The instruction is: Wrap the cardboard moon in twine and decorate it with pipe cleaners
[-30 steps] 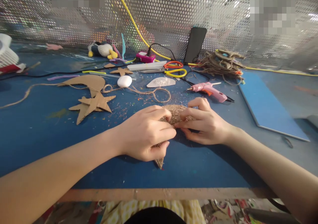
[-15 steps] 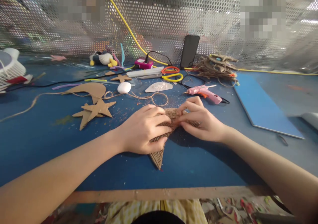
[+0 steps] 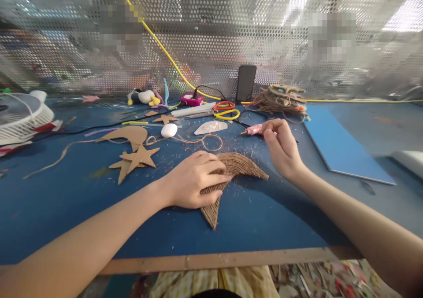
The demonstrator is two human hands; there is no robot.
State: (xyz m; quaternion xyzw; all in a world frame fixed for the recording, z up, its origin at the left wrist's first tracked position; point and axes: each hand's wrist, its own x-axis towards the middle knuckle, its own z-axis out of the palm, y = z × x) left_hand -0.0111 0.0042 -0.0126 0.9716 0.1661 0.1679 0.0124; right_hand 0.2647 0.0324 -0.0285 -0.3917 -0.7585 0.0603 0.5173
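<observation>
A crescent wound in brown twine (image 3: 243,163) lies on the blue table, its one tip pointing right and the other toward me. My left hand (image 3: 194,181) rests over its left part, fingers across the twine and holding it against the table; that part is hidden beneath. Farther right, my right hand (image 3: 280,148) has its fingers curled round the pink glue gun (image 3: 254,130). Only the nozzle end of the gun shows past the fingers; its handle is covered.
Cardboard stars (image 3: 139,157) and a cardboard crescent (image 3: 128,135) lie left, beside loose twine (image 3: 211,141). Behind are a white egg-shaped piece (image 3: 169,130), scissors (image 3: 228,114), an upright phone (image 3: 246,83) and twine-wrapped pieces (image 3: 280,100). A blue board (image 3: 346,144) lies right; a white fan (image 3: 26,117) stands left.
My right hand has left the twine-wound crescent, moved up and right, and closed round the glue gun. My left hand stays on the crescent. The camera view has tilted upward slightly.
</observation>
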